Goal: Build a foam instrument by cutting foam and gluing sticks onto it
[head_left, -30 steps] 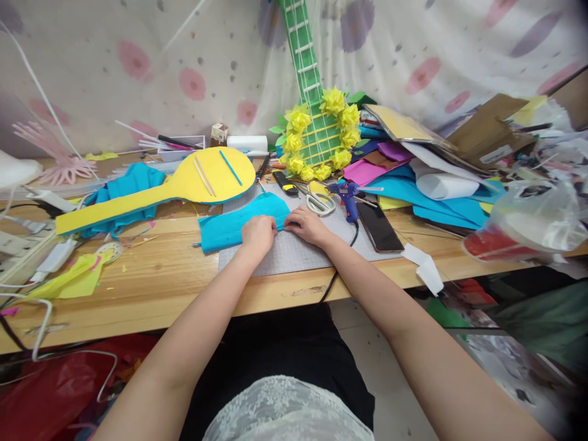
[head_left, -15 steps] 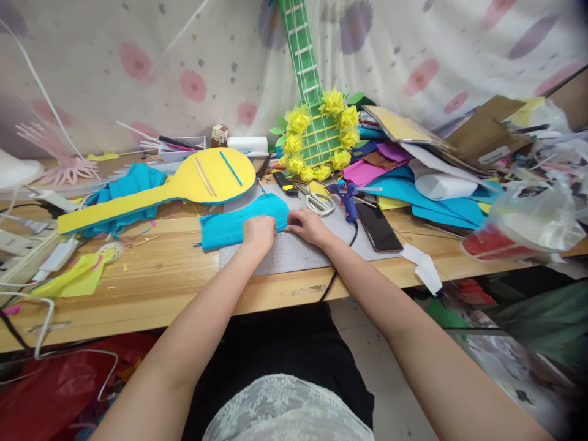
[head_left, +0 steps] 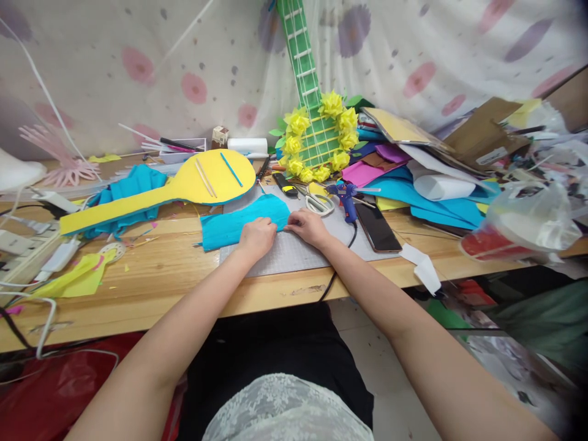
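Observation:
A blue sheet of crepe paper (head_left: 229,225) lies partly on the grey cutting mat (head_left: 285,260). My left hand (head_left: 260,236) is closed on the near edge of this paper, knuckles up, and hides part of it. My right hand (head_left: 307,226) pinches the paper's right end, fingertips close to those of the left. Behind the hands are scissors (head_left: 320,205) with pale handles and a yellow-and-black utility knife (head_left: 285,185). A blue glue gun (head_left: 348,199) lies beyond my right hand.
A yellow guitar-shaped cutout (head_left: 184,177) rests on crumpled blue paper at left. Behind stands a green model guitar (head_left: 316,135) ringed with yellow paper flowers. A phone (head_left: 377,226), stacked papers (head_left: 441,214) and a bagged cup (head_left: 505,245) sit at right. The glue gun's cord (head_left: 337,269) crosses the table edge.
My left hand has turned slightly and its wrist sits a little lower. Both hands stay on the blue paper, which looks nearly unmoved.

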{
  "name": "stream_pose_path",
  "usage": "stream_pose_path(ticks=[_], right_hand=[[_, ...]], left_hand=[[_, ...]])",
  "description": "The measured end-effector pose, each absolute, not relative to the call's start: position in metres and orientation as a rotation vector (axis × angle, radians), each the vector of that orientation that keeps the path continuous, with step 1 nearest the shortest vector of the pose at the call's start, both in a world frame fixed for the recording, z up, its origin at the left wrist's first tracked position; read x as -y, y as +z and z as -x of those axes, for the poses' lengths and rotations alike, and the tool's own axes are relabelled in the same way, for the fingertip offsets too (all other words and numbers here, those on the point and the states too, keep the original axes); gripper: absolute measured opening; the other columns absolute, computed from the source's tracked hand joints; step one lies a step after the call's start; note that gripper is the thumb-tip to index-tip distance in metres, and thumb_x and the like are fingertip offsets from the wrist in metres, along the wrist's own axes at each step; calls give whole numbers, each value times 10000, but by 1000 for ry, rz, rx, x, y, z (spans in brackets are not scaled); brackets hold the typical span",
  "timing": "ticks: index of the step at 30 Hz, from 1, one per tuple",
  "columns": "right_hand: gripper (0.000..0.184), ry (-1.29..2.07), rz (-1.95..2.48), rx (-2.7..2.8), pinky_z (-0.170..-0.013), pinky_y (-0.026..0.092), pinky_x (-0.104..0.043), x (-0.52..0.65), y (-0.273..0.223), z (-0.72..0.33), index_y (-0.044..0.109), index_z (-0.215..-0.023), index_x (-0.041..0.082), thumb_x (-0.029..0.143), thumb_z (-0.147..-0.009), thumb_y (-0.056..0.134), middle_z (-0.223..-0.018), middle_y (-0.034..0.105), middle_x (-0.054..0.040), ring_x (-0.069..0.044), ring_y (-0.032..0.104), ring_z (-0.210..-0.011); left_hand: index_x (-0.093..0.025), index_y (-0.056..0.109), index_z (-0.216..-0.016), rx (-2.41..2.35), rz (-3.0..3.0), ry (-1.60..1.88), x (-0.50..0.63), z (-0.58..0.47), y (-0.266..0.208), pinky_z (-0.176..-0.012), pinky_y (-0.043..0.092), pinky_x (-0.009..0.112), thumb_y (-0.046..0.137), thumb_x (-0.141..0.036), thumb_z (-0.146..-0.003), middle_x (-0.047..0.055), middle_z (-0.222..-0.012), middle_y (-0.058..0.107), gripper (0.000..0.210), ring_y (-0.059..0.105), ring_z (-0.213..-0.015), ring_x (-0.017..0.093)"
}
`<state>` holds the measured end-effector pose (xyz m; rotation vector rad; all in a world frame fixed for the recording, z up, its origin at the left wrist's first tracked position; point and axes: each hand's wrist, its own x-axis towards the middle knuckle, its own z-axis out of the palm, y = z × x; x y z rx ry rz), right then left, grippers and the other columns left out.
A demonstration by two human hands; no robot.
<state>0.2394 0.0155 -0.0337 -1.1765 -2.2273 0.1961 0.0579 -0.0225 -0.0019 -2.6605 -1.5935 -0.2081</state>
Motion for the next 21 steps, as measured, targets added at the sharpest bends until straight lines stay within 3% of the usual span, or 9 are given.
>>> stream_pose_path(ticks=[7, 14, 21], right_hand=[[224, 18, 1161, 2338, -631, 350, -260, -14, -30, -239, 640, -742, 190, 392, -793, 561, -690, 597, -50, -158, 522, -707], [194, -45, 1054, 2420, -689, 377, -291, -9, -30, -243, 674, -861, 205, 294, -840, 502, -760, 645, -57, -182, 518, -785], [181, -21, 1014, 2416, -723, 387, -313, -10, -28, -241, 681, -804, 208, 287, -828, 520, -820, 643, -50, -194, 479, -824]], left_hand=[[-163, 672, -858, 1599, 2712, -238, 26, -58, -3, -794, 383, 365, 343, -196, -851, 125, -935, 573, 331, 447, -1015, 248], [-172, 682, -782, 1552, 2757, -202, 19, -54, 6, -763, 386, 344, 364, -205, -845, 114, -903, 569, 326, 442, -997, 244], [-187, 690, -821, 1503, 2772, -208, 14, -50, 6, -749, 389, 323, 399, -232, -839, 89, -881, 584, 295, 463, -967, 223]])
